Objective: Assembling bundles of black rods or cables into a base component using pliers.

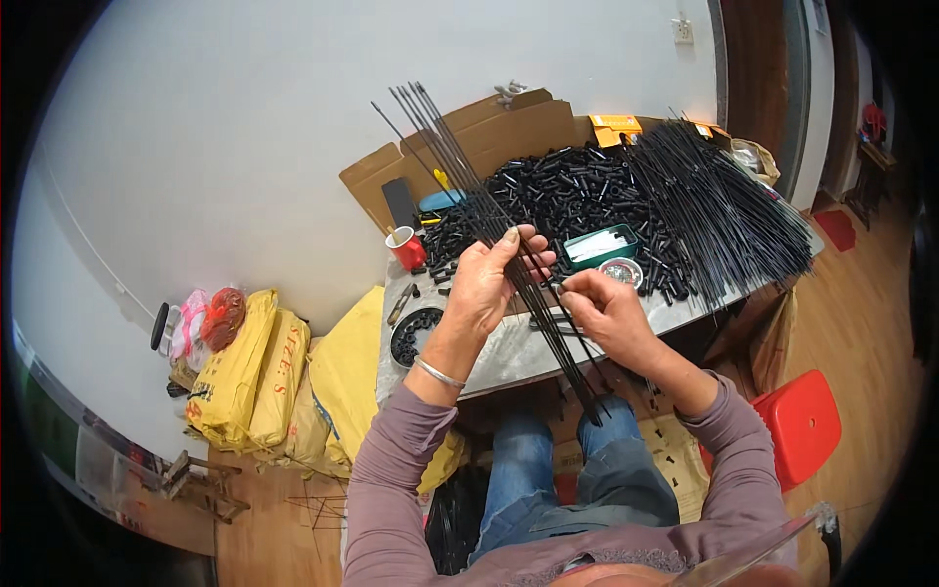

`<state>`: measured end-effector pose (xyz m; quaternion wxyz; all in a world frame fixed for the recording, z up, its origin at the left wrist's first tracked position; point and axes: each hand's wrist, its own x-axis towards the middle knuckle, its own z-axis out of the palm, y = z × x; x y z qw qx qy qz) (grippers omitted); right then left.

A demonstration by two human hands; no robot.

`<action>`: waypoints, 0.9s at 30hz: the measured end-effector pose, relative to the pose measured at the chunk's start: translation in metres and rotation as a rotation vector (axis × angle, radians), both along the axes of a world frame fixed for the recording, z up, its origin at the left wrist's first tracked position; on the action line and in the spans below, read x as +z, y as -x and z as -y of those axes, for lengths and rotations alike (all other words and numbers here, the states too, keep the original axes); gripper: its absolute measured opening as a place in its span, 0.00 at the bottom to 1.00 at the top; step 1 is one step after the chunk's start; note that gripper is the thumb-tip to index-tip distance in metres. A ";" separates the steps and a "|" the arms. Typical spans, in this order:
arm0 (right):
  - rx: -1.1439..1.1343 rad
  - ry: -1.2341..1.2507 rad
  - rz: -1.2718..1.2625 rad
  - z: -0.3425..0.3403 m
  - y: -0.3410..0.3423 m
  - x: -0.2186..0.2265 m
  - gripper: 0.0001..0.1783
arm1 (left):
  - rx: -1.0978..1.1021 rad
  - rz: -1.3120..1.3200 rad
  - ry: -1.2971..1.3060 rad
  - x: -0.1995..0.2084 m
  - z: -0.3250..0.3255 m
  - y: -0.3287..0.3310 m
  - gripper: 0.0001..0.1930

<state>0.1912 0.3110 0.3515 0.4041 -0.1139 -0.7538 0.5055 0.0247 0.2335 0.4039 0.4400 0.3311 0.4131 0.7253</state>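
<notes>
A loose bundle of long thin black rods [440,142] slants across the front of the table, its lower ends down by my knees. My left hand [484,282] is closed around the bundle near its middle, thumb on top and fingertips curled at the far side. Just right of it, my right hand [611,313] is closed in a pinch at one black rod that stands a little apart from the others. The pinched spot is partly hidden by the fingers.
On the table [469,367] lie a heap of short black tubes [562,186] and a large pile of black rods [724,215]. A green box [587,256], a metal bowl [626,266], a red mug [408,250] and a round dish [399,344] stand nearby. Yellow sacks [235,372] lie left; a red stool [807,426] stands right.
</notes>
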 end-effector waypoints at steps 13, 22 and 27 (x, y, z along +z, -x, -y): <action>-0.109 0.025 -0.140 -0.018 0.001 0.032 0.05 | 0.340 -0.121 -0.014 -0.011 0.017 0.020 0.13; 0.004 -0.051 0.032 0.014 0.041 0.010 0.07 | 0.171 -0.092 -0.028 -0.003 0.017 0.012 0.16; 0.145 0.158 0.234 -0.004 0.032 -0.001 0.12 | 0.155 0.002 -0.017 -0.012 0.025 0.027 0.12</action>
